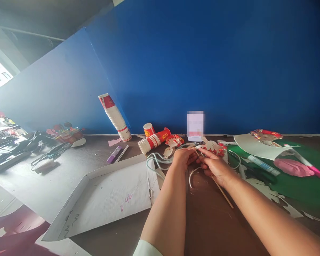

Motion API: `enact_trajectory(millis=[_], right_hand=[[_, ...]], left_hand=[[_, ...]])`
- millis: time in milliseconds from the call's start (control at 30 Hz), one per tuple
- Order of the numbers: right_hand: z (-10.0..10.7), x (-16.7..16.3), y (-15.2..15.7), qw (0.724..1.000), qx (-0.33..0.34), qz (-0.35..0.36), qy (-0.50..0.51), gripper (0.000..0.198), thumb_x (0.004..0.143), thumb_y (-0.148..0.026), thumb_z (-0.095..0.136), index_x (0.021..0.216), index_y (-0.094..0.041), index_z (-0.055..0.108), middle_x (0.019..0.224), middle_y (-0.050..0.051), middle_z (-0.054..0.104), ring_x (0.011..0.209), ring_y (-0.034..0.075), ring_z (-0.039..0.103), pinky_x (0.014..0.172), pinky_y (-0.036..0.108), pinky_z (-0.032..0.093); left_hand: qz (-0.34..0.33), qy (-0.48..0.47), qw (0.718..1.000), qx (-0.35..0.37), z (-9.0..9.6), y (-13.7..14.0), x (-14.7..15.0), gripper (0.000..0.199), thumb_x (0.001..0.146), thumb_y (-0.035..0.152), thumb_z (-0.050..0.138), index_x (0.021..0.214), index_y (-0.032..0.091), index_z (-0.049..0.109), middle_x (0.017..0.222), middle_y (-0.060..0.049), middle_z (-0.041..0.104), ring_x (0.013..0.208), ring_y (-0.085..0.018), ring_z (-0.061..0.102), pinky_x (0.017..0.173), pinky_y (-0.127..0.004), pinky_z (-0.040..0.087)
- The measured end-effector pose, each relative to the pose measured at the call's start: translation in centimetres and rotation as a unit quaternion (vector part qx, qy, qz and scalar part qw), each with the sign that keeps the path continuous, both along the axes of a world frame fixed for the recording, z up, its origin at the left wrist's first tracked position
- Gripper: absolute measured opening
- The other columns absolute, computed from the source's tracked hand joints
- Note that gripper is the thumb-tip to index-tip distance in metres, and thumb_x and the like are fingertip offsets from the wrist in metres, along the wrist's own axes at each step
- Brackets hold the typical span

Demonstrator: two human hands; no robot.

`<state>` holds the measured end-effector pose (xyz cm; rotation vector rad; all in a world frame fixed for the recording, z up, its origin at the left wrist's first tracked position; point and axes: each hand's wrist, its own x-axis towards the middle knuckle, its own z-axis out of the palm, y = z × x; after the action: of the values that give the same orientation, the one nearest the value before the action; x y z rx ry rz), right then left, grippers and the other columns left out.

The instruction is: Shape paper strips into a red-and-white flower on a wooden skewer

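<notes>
My left hand [185,156] and my right hand [214,165] meet over the middle of the table, fingers closed. Both pinch near the upper end of a thin wooden stick [224,193], which slants under my right hand toward the lower right. A pale cord [190,179] curls down between the hands, and another bit of it shows at the fingertips; whether it is gripped I cannot tell. Just beyond my right hand lies a white paper cutout with a small drawn face [212,146]. Pale green cord loops [157,160] lie left of my left hand.
Left of my arms is a shallow white cardboard tray [114,199]. Behind it are a purple glue stick [114,154], a leaning tall stack of paper cups [117,121] and fallen cups [154,139]. At right, paper scraps and a pink piece [293,167] lie on a green mat [306,188].
</notes>
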<state>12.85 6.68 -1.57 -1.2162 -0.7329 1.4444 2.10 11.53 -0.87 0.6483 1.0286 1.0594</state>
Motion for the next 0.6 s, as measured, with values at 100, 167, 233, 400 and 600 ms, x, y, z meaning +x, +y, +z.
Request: enact_trajectory(millis=[100, 167, 233, 400, 600], right_hand=[[0.1, 0.1, -0.1, 1.000, -0.008, 0.004, 0.003, 0.057, 0.078, -0.012, 0.056, 0.133, -0.024, 0.052, 0.062, -0.001, 0.056, 0.041, 0.004, 0.039, 0.033, 0.011, 0.019], [0.3, 0.1, -0.2, 1.000, -0.010, 0.005, -0.002, 0.057, 0.078, -0.011, 0.056, 0.133, -0.023, 0.052, 0.063, -0.001, 0.056, 0.041, 0.004, 0.040, 0.034, 0.011, 0.019], [0.4, 0.1, -0.3, 1.000, -0.013, 0.006, -0.010, 0.055, 0.078, -0.011, 0.056, 0.132, -0.022, 0.053, 0.063, -0.001, 0.057, 0.041, 0.003, 0.040, 0.034, 0.011, 0.020], [0.5, 0.1, -0.3, 1.000, -0.019, 0.006, -0.018, 0.053, 0.080, -0.011, 0.054, 0.132, -0.022, 0.053, 0.065, 0.000, 0.057, 0.041, 0.003, 0.039, 0.033, 0.010, 0.019], [0.4, 0.5, -0.2, 1.000, -0.014, 0.014, 0.001, 0.054, 0.079, -0.009, 0.053, 0.132, -0.022, 0.052, 0.065, 0.000, 0.056, 0.040, 0.003, 0.038, 0.032, 0.009, 0.016]], left_hand=[[-0.005, -0.002, 1.000, -0.009, 0.0, 0.1, -0.1, 0.007, 0.077, 0.006, 0.064, 0.070, 0.008, 0.063, 0.061, -0.003, 0.057, 0.055, -0.007, 0.053, 0.059, -0.020, 0.051], [-0.011, -0.001, 1.000, -0.012, 0.0, 0.1, -0.1, 0.006, 0.077, 0.006, 0.064, 0.071, 0.007, 0.063, 0.061, -0.003, 0.057, 0.055, -0.007, 0.054, 0.058, -0.018, 0.050], [-0.013, -0.002, 1.000, -0.012, 0.0, 0.2, -0.2, 0.006, 0.076, 0.005, 0.065, 0.070, 0.007, 0.063, 0.062, -0.004, 0.058, 0.055, -0.006, 0.054, 0.059, -0.018, 0.051], [-0.037, -0.041, 0.998, 0.007, -0.2, 0.2, -0.8, 0.008, 0.077, 0.005, 0.063, 0.069, 0.007, 0.064, 0.063, -0.005, 0.059, 0.058, -0.008, 0.057, 0.066, -0.021, 0.054], [-0.057, -0.074, 0.995, 0.017, -0.1, 0.1, -1.3, 0.010, 0.079, 0.001, 0.060, 0.071, 0.006, 0.064, 0.068, -0.005, 0.061, 0.061, -0.008, 0.059, 0.073, -0.023, 0.055]])
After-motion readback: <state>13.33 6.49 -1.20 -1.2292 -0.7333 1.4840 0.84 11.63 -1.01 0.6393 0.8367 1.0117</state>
